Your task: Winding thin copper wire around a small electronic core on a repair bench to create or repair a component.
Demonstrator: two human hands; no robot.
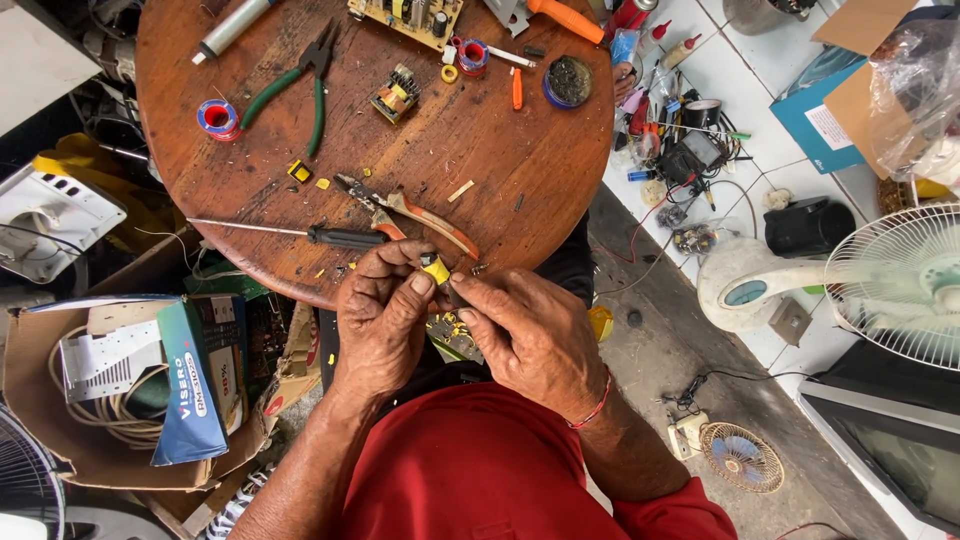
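Now both hands meet just off near edge of round wooden table (250, 150). Left hand (380, 320) pinches small yellow component (435, 268), thumb and forefinger clamped. Right hand (530, 335) closes fingertips beside it, nearer lower end; what it holds unclear. Orange-handled cutters (420, 215) lie on table just beyond.

The small yellow part (435, 268) is mostly covered by the fingertips of the left hand (383, 318) and right hand (530, 335) — its shape cannot be told. The circuit board (455, 337) beneath the hands shows only a sliver. The top edge cuts off another circuit board (408, 18) and the orange-handled tool (560, 17).
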